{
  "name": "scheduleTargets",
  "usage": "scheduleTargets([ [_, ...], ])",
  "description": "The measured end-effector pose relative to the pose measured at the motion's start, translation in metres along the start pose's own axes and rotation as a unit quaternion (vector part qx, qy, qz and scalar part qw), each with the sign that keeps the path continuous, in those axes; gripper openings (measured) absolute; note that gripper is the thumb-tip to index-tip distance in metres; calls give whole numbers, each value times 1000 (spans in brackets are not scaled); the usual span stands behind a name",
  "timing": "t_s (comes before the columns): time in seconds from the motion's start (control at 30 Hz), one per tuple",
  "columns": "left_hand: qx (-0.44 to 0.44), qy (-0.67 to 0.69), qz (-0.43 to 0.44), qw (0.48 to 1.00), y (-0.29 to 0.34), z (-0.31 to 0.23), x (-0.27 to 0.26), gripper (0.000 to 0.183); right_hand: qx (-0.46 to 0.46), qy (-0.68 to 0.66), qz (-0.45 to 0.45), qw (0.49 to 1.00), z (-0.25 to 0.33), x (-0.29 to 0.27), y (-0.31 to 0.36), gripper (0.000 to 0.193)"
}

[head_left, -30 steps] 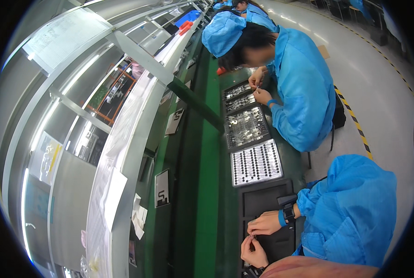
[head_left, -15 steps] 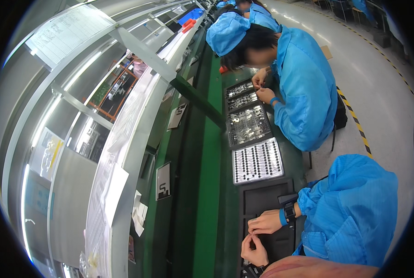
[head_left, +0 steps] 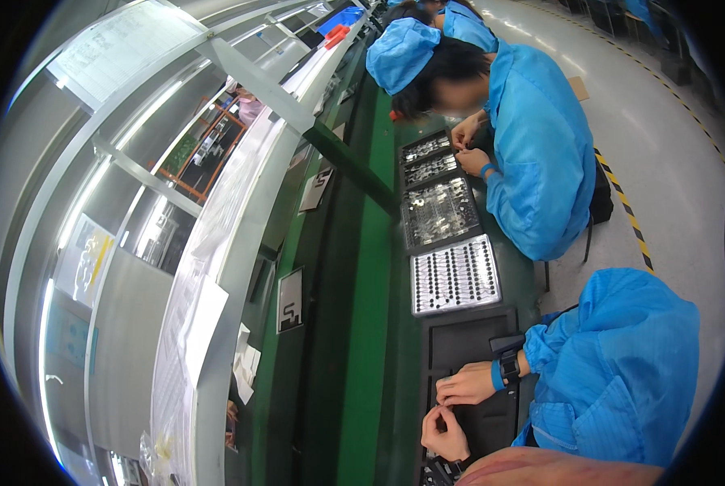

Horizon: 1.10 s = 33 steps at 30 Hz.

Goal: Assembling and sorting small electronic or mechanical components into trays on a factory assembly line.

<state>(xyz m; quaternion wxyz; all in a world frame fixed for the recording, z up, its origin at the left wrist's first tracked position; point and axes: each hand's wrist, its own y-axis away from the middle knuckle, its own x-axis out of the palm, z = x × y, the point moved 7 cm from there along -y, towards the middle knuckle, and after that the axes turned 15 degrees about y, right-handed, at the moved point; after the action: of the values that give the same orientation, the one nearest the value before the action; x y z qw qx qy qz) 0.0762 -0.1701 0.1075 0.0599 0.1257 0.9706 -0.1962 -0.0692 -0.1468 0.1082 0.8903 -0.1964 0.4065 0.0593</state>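
Over a black compartmented tray [head_left: 472, 324], my right hand [head_left: 465, 385] and my left hand [head_left: 445, 435] meet at the fingertips. Both are closed in a pinch, and whatever sits between them is too small to make out. My right wrist carries a blue band [head_left: 497, 376] and a dark watch [head_left: 509, 368]. Beyond the black tray is a white tray [head_left: 455, 275] with rows of small black round parts on thin leads. Small dark items [head_left: 439, 471] show in the tray beside my left wrist, partly cut off by the lower edge.
A co-worker [head_left: 541, 154] in blue works over dark trays [head_left: 439, 215] of shiny small parts. Left of the trays runs a green conveyor line [head_left: 362, 348] bearing pale plates [head_left: 290, 300]. A metal post [head_left: 350, 166] crosses above it. White shelving [head_left: 216, 324] borders the far side.
My view has shifted slightly, so the trays and plates sit a little higher in it. Both hands keep their pinch at nearly the same spot.
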Motion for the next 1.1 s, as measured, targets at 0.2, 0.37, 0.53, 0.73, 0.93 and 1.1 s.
scheduleTargets([
  [0.2, 1, -15, -11, 1000, -2, 4, -11, 10, -41, 12, -38, 998, 5, 3, -10, 18],
  [0.37, 1, -13, -2, 1000, -3, 9, -14, 10, -16, -1, -5, 1000, 2, 8, -12, 22],
  [0.53, -5, 16, -6, 1000, -1, 11, -11, 10, -7, -10, -12, 1000, 2, 7, -8, 21],
  [0.73, 0, 30, 3, 1000, 2, 2, 5, 10, 5, -27, -38, 999, -2, -7, 7, 21],
  [0.93, -16, -36, -30, 999, -5, -15, -5, 10, -15, -21, -14, 1000, 8, -12, -13, 20],
  [1.1, -55, 44, 17, 997, -11, -3, -6, 11, -24, -23, -85, 996, 4, -12, -12, 11],
])
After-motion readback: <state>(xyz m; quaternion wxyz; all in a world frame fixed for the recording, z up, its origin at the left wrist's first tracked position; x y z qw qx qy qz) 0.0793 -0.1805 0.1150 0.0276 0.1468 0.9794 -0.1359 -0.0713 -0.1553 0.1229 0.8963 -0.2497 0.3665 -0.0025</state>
